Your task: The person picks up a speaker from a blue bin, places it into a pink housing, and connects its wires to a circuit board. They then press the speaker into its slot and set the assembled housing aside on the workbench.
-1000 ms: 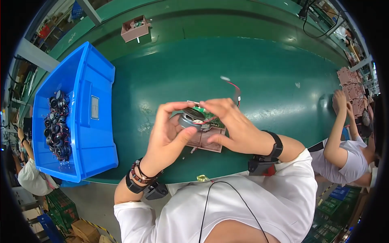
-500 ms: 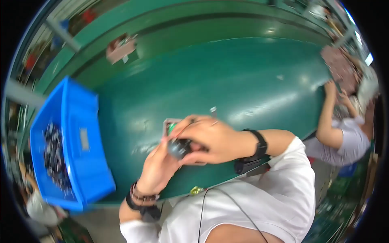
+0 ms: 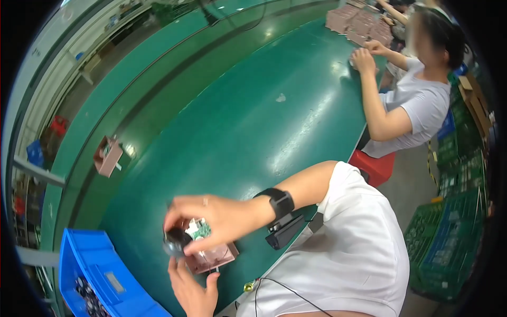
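Note:
My right hand [image 3: 224, 217] is curled round a dark, glossy, rounded part [image 3: 177, 240], whose kind I cannot make out. My left hand [image 3: 193, 290] is just below it with thumb and fingers apart. Its fingertips come close to the part; whether they touch is unclear. Beneath both hands a small pink open box [image 3: 230, 254] rests on the green table, partly covered by my right hand. Green and white pieces [image 3: 199, 228] show between my right fingers and thumb, above the box.
A blue bin [image 3: 92, 245] holding several dark parts stands at lower left. Another pink box [image 3: 108, 158] lies beyond the table's far edge strip. On the right, a co-worker [image 3: 409, 116] sits near stacked pink pieces [image 3: 364, 26]. A small yellow-green object [image 3: 249, 287] lies by the near edge.
The view has swung to the right, bringing the co-worker more into sight. My left hand has come away from the dark part and opened; my right hand still holds it.

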`<state>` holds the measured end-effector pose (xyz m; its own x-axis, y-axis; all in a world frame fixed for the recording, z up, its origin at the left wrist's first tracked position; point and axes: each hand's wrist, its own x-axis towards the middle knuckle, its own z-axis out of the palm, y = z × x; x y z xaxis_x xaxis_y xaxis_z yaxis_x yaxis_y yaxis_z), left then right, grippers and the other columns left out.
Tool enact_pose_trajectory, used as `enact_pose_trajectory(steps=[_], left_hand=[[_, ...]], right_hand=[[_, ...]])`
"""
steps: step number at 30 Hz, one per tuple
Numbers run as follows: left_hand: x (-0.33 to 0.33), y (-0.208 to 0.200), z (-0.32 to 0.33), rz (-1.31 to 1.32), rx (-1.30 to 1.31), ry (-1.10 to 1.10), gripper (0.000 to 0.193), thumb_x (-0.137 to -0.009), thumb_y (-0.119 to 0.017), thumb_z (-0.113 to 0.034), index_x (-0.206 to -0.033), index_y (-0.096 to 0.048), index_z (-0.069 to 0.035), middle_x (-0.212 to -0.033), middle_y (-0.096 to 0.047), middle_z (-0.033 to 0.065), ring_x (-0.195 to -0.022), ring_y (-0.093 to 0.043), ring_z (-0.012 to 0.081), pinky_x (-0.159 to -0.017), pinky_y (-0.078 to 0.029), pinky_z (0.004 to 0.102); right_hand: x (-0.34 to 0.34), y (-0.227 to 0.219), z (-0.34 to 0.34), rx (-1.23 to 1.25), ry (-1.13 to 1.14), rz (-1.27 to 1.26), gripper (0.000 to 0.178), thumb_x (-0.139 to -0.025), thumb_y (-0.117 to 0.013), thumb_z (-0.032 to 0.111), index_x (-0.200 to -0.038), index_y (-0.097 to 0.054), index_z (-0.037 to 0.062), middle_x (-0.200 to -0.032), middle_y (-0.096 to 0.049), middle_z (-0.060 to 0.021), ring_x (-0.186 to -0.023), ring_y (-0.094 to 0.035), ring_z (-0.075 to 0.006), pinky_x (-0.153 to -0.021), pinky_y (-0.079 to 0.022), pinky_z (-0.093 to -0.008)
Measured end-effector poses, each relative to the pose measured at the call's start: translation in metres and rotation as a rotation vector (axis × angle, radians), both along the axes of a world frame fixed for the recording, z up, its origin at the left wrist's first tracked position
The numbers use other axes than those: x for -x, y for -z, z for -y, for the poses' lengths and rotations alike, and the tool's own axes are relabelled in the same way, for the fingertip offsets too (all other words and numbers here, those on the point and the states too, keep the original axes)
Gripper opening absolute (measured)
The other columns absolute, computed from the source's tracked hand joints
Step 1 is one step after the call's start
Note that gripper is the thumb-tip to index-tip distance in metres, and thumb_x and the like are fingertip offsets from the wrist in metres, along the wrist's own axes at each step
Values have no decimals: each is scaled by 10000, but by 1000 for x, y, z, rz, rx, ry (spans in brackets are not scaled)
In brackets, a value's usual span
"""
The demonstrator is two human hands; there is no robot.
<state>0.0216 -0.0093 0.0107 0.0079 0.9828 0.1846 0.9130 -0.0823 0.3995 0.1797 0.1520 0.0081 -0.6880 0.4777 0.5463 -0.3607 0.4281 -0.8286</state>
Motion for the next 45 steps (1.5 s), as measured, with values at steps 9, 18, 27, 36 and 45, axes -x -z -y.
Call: enact_pose_trajectory(steps=[9,18,27,36,45], left_hand=[[0,30,-30,190,120,138,536,-812,-698,-250,-1205,-451,18,-1314,-424,271,-1189,-440,439,-970,-406,459],[56,30,-112,-15,115,633,185,-765,-666,-74,-936,-611,-118,-1386,-471,80,-1279,-415,342,-994,-363,447],[20,-17,-96,560,90,684,502,-763,-732,-170,-1200,-511,-60,-1268,-556,146,-1252,-474,324,-1019,-363,432],[-16,1,-63,1140,197,365,571,-867,-668,-151,-1317,-349,-4,-1043,-597,155,-928,-641,267,-785,-500,330],[-12,25,-46,816,-82,201,532,-864,-675,-156,-1263,-374,23,-1009,-594,161,-849,-609,242,-767,-486,334]], right_hand=[[-5,-4,-22,602,73,-7,460,-838,-695,73,-1229,-453,48,-1118,-523,-74,-1016,-559,-152,-793,-511,-259],[-29,-21,-50,-762,418,80,679,-615,-871,166,-1185,-518,58,-1052,-535,-106,-937,-568,-229,-745,-505,-326],[-37,-15,-51,-1014,320,-47,475,-634,-838,113,-1036,-593,52,-1028,-554,-114,-894,-592,-268,-712,-516,-337],[-32,14,-32,-1065,103,-144,404,-689,-790,94,-1044,-601,53,-1050,-562,-118,-926,-606,-284,-750,-523,-369],[-32,0,-21,-642,-72,276,436,-685,-796,83,-1076,-606,48,-1153,-573,-125,-961,-608,-273,-765,-524,-364]])
